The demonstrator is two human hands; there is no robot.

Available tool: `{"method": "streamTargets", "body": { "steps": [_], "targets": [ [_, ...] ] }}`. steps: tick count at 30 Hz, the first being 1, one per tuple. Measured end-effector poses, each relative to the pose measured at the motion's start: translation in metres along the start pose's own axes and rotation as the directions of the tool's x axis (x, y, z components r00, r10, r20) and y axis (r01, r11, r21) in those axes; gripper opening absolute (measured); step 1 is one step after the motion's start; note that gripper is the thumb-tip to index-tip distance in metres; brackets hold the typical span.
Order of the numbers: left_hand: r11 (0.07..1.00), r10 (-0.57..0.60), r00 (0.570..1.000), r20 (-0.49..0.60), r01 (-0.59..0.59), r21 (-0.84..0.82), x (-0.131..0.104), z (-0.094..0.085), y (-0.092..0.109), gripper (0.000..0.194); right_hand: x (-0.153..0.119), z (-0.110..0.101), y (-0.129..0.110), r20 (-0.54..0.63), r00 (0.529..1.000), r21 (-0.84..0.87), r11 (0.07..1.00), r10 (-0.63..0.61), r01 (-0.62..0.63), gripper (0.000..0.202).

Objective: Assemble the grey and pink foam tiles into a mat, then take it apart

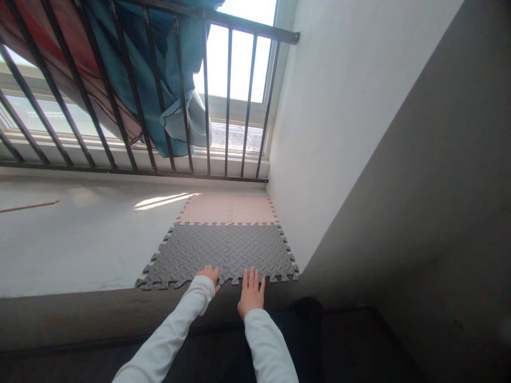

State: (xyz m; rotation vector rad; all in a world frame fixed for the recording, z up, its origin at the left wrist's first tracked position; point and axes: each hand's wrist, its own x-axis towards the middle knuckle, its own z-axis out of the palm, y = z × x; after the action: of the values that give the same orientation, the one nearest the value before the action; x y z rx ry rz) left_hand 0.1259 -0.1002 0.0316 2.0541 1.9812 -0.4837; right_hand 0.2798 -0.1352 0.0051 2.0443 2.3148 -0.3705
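Observation:
Two dark grey foam mat tiles (255, 247) lie side by side on the white window ledge, with jigsaw edges. Behind them, a pair of pale pink foam mat tiles (211, 209) meets the grey ones along a toothed seam. My left hand (209, 275) is at the front edge of the grey tiles, near their middle joint, its fingers bent over the edge and the thumb lower down. Just right of it, my right hand (252, 292) has its fingers stretched out, fingertips touching the front edge of the right grey tile.
A black metal railing (227, 101) runs in front of the window, with blue and pink curtains (139, 74) behind its bars. The white wall (319, 106) borders the tiles on the right. A thin brown stick (30, 206) lies on the ledge (88, 239) at left.

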Motion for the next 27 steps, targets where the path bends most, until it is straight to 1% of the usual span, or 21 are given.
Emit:
{"method": "streamTargets", "body": {
  "steps": [10,11,13,15,17,20,27],
  "targets": [
    [1.000,-0.004,1.000,0.005,0.004,0.000,-0.001,-0.002,0.001,0.053,0.003,0.003,0.001,-0.044,0.999,0.022,1.000,0.006,-0.005,0.080],
    [1.000,-0.004,1.000,0.007,0.004,-0.001,-0.001,-0.002,0.001,0.053,0.003,0.002,0.000,-0.063,0.998,0.028,0.999,0.021,-0.019,0.078],
    [1.000,-0.004,1.000,0.008,0.004,-0.004,-0.001,-0.002,0.001,0.052,0.002,-0.002,0.000,-0.136,0.987,0.048,0.996,0.084,-0.078,0.074],
    [1.000,-0.002,1.000,0.007,0.002,-0.009,-0.001,-0.002,0.000,0.051,0.000,-0.008,0.000,-0.235,0.960,0.076,0.988,0.152,-0.138,0.068],
    [1.000,0.001,1.000,0.003,-0.001,-0.012,-0.001,-0.002,0.000,0.051,-0.001,-0.013,0.001,-0.316,0.931,0.100,0.982,0.184,-0.160,0.066],
    [1.000,0.001,1.000,0.004,-0.001,-0.015,0.000,-0.001,0.000,0.051,-0.001,-0.015,0.003,-0.381,0.907,0.117,0.983,0.178,-0.144,0.066],
    [1.000,0.001,1.000,0.003,-0.001,-0.015,-0.001,-0.002,0.001,0.051,0.002,-0.006,0.004,-0.450,0.887,0.124,0.991,0.100,-0.049,0.071]
  ]
}}
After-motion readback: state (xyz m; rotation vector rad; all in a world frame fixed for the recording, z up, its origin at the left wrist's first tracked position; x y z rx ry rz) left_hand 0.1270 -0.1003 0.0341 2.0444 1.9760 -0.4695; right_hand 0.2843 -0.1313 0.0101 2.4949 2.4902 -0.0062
